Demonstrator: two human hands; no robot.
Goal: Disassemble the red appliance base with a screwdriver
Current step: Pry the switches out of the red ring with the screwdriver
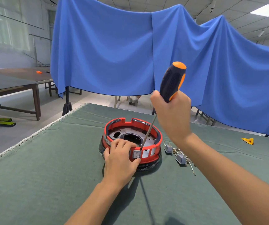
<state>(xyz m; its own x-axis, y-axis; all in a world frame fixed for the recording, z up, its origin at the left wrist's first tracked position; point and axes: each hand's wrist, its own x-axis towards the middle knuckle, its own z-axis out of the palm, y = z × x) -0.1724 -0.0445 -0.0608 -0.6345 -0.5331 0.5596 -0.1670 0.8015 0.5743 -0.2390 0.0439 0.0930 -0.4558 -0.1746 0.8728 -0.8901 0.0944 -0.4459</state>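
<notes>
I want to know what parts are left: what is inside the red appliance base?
Inside the red appliance base: a metal plate with small holes and a dark round opening. The screwdriver shaft enters near the grey switch. The left hand covers the near-left part.

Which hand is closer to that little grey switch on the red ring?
Left. The left hand grips the red base right beside the grey switch; the right hand is raised above it, holding the screwdriver.
</notes>
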